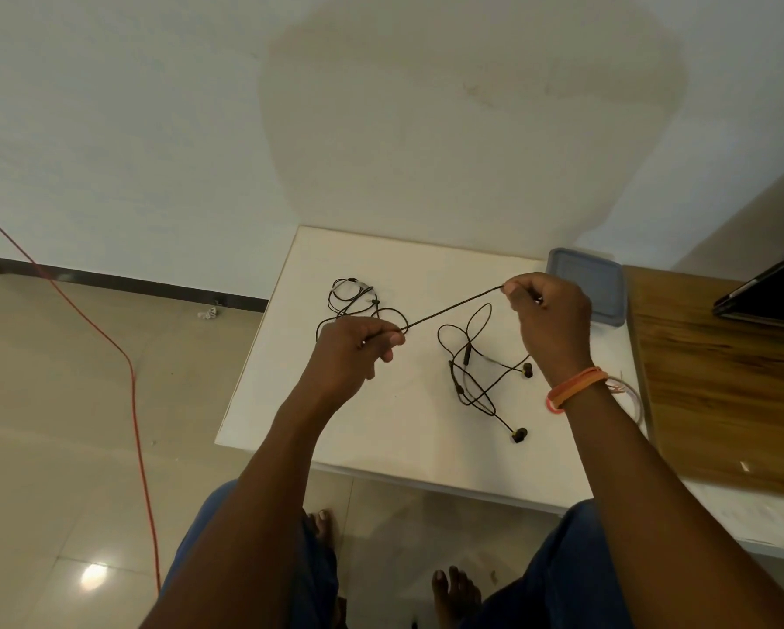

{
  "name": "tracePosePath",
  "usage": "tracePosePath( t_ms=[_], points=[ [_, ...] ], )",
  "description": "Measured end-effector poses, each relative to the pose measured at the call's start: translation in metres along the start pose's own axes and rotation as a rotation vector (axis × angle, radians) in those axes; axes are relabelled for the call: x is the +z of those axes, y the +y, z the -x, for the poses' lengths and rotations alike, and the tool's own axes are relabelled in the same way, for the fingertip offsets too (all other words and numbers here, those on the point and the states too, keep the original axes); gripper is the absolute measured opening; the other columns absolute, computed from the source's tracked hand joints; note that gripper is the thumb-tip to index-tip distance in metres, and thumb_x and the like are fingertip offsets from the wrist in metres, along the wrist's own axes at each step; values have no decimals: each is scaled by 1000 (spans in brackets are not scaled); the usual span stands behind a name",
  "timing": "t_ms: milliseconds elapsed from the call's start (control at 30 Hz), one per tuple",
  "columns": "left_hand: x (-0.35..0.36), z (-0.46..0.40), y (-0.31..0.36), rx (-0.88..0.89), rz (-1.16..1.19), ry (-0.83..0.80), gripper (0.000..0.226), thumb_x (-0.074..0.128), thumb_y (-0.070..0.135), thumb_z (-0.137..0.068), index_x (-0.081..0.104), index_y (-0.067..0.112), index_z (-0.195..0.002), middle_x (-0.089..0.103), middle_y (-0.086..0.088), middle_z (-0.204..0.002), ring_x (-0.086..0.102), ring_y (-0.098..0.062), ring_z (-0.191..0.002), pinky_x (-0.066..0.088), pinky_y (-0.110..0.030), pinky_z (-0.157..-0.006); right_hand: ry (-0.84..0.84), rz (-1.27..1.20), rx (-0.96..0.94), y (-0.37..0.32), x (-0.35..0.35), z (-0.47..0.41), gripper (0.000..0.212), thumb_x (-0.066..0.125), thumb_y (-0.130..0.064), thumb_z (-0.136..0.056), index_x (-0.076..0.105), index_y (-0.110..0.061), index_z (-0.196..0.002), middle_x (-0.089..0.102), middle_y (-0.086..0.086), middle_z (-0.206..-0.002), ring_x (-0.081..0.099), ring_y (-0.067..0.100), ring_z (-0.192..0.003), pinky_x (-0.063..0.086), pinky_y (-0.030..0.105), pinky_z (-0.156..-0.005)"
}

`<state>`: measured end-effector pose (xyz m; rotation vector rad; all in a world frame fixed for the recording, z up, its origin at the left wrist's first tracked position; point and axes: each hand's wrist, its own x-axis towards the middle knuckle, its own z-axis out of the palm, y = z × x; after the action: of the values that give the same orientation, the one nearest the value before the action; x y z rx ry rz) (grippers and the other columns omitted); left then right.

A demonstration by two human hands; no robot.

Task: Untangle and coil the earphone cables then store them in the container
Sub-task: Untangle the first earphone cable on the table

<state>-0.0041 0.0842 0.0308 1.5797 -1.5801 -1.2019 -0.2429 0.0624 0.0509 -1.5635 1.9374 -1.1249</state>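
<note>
I sit at a small white table (pixel 381 429), looking down at my two bare hands. My left hand (pixel 358 351) pinches a black earphone cable (pixel 449 308) between thumb and curled fingers, above the middle of the table. My right hand (pixel 546 320) pinches the same cable further along, nearer the far right corner. Between the two pinches the cable runs taut and straight, rising from lower left to upper right.

Behind my left hand, toward the far edge, a loose tangle of cable (pixel 353 301) lies on the table. Between my hands and toward the near right edge, more cable loops around an inline remote, ending in two earbuds (pixel 519 433).

The container (pixel 585 283), grey-blue with its lid on, sits at the far right corner, just behind my right hand, which is the nearer hand to it. I judge coiling would begin along this taut span, drawing slack from the left tangle.
</note>
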Motion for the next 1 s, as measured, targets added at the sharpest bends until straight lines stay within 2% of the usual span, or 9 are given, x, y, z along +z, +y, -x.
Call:
tracePosePath(
  t_ms=[133,200,300,367,433,500,633,800,1000],
  points=[
    [-3,-1,-8,-23,-64,29,13,62,15,-93,75,15,-92,69,-4,-74,53,3,-51,42,-12,-49,83,85,53,10,-5,-3,17,59,-11,-92,71,-5,-80,66,5,-74,62,20,-73,37,13,-59],
    [-1,-1,-7,-1,-71,46,13,63,17,-93,76,16,-93,68,1,-71,52,4,-56,39,-9,-52,21,175,65,17,-2,-3,15,58,-12,-92,72,-6,-93,71,8,-90,66,24,-88,46,17,-70],
    [9,1,6,114,-80,28,14,63,19,-93,76,16,-92,66,8,-68,51,4,-57,35,-10,-55,-280,201,-2,10,8,6,49,62,-14,-91,51,-15,-138,54,10,-138,49,25,-128,39,35,-107],
    [16,3,14,185,-70,-11,14,62,18,-94,76,16,-93,65,9,-67,50,3,-55,33,-11,-54,-514,67,-93,-4,15,15,53,61,-15,-93,45,-21,-143,48,4,-146,40,17,-137,31,25,-112],
    [21,5,16,239,-81,-17,15,61,15,-94,76,17,-93,64,9,-68,52,2,-59,34,-11,-56,-674,-34,-150,-17,19,24,31,57,-19,-97,62,-22,-128,66,-1,-126,57,10,-121,41,15,-98],
    [20,3,13,241,-56,5,16,60,14,-94,75,19,-90,64,10,-67,54,-1,-63,39,-19,-59,-723,-77,-154,-21,19,25,20,56,-22,-97,73,-22,-107,76,-1,-91,69,7,-88,49,21,-79],
    [15,0,8,121,-13,-33,14,61,21,-94,74,22,-88,68,10,-68,55,-11,-64,41,-19,-58,-572,-30,-124,-13,13,16,15,62,-20,-92,77,-16,-92,72,4,-75,64,11,-63,50,19,-64],
    [13,-2,3,0,77,-107,20,56,18,-98,74,18,-92,65,8,-70,48,1,-55,38,-14,-56,-212,147,-132,6,3,5,16,61,-17,-92,76,-12,-88,67,-6,-76,64,13,-72,48,24,-70],
    [12,4,12,-191,524,-317,24,44,17,-104,64,8,-97,56,-4,-73,31,-8,-45,29,-19,-46,-260,160,-83,12,10,7,17,60,-16,-93,75,-10,-88,71,3,-78,67,18,-71,54,30,-72]
  ],
)
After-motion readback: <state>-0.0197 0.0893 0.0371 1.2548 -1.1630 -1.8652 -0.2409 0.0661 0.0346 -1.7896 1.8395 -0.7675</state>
